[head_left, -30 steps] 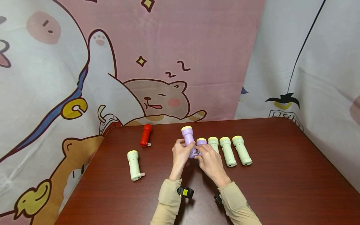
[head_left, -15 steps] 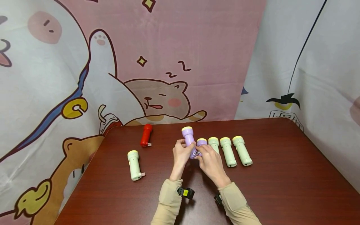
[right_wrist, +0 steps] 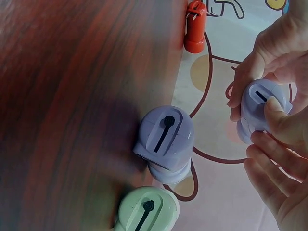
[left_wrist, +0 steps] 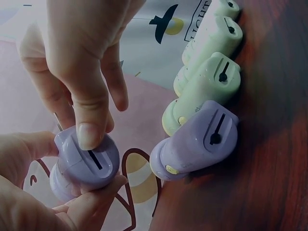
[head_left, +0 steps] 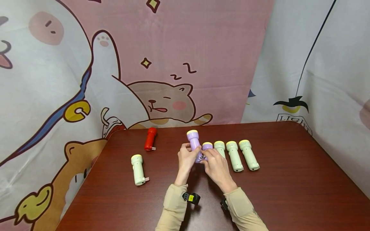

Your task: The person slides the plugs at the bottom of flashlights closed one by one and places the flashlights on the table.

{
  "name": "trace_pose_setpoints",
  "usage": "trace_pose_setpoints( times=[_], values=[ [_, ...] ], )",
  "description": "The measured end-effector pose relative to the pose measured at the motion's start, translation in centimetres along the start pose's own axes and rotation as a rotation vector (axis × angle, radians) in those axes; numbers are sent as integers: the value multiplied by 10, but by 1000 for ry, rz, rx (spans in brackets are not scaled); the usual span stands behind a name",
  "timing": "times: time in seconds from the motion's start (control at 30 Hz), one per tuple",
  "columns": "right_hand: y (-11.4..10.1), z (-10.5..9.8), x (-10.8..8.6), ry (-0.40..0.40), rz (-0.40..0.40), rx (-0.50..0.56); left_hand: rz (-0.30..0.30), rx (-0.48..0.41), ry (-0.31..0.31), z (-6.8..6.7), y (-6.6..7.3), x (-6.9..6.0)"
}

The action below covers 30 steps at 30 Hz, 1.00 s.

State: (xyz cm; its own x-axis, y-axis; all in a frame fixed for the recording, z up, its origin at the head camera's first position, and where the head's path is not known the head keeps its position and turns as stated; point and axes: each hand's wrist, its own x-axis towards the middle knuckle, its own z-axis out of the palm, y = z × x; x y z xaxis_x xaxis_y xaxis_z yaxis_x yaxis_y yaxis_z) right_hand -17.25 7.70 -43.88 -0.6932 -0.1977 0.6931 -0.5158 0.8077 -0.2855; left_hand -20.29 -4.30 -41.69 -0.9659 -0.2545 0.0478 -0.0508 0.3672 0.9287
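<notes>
A purple flashlight (head_left: 192,137) with a yellow-rimmed head is raised off the table, its head pointing away. My left hand (head_left: 186,158) grips its body between thumb and fingers. The right hand (head_left: 217,165) works at the tail end: in the left wrist view its thumb presses on the slotted end cap, covering part of the slot, while a finger sits at the side where a thin metal piece (left_wrist: 58,121) sticks out. A second purple flashlight (left_wrist: 199,142) lies just right of the held one, partly hidden by the right hand in the head view.
Beyond the second purple flashlight, several pale green flashlights (head_left: 234,156) lie in a row to the right. On the left are a red flashlight (head_left: 150,139) and another green flashlight (head_left: 137,170), each with plug prongs out sideways. A patterned cloth (head_left: 219,64) hangs behind the brown table (head_left: 289,192).
Both hands keep almost the same hold and place on the purple flashlight. The whole head view has shifted very slightly; no other object has visibly moved.
</notes>
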Motion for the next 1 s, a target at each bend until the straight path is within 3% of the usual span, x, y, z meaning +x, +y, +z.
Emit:
trace_pose_setpoints(
  times=[1.0],
  values=[
    [-1, 2, -1, 24, 11, -18, -23, -6, 1, 2, 0, -2]
  ],
)
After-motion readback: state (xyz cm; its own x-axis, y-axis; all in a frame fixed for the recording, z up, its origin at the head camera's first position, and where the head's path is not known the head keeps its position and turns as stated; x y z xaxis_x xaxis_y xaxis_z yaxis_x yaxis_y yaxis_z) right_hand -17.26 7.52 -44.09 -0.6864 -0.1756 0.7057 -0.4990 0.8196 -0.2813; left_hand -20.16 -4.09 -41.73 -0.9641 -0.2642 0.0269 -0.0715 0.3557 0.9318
